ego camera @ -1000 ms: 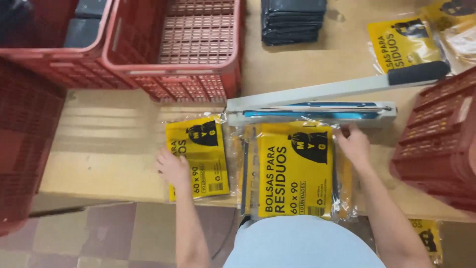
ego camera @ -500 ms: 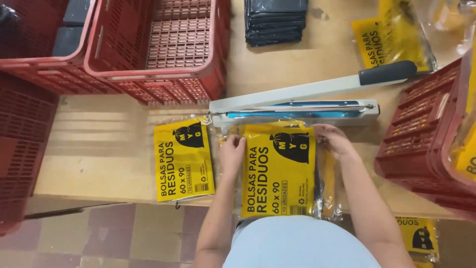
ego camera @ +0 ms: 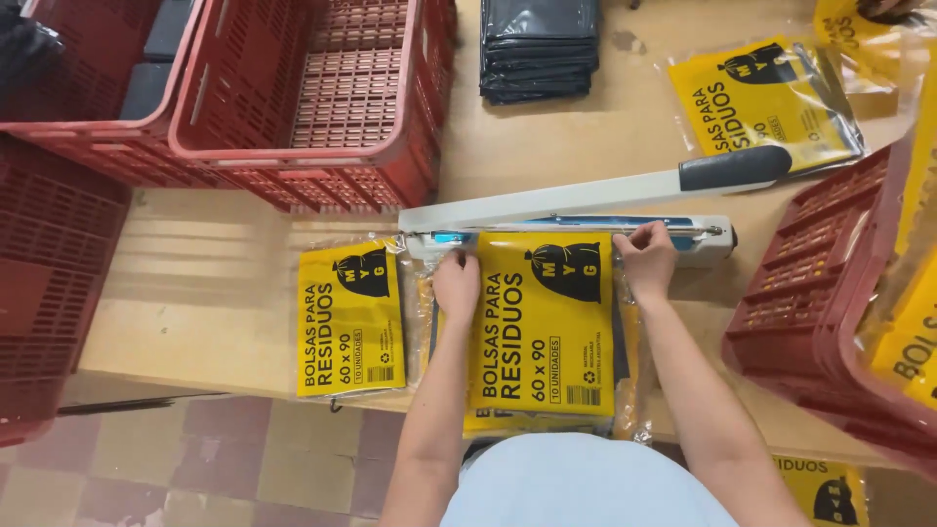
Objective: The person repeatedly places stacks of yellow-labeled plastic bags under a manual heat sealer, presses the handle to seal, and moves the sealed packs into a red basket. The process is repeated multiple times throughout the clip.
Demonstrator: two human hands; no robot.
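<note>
The wooden worktable [ego camera: 586, 146] carried all items, with its near edge above a checkered tile floor [ego camera: 195, 459]. Two red slotted plastic crates [ego camera: 332, 98] stood at the far left of the table, and a third red crate [ego camera: 820, 322] sat at my right, holding yellow packets. An impulse heat sealer [ego camera: 576, 220] lay across the table centre, its arm with the dark handle [ego camera: 734, 168] raised at an angle above the sealing bar. A stack of folded black bags [ego camera: 539, 47] rested well beyond the sealer. The yellow packet of refuse bags [ego camera: 543, 332] lay flat directly before me, its top edge at the sealing bar. A second yellow packet [ego camera: 349, 322] lay just beside it on the left, and another [ego camera: 763, 102] lay beyond the handle. My left hand [ego camera: 456, 285] pinched the packet's upper left corner, fingers closed on the film. My right hand [ego camera: 646, 260] gripped the upper right corner likewise, fingers clamped on the plastic.
</note>
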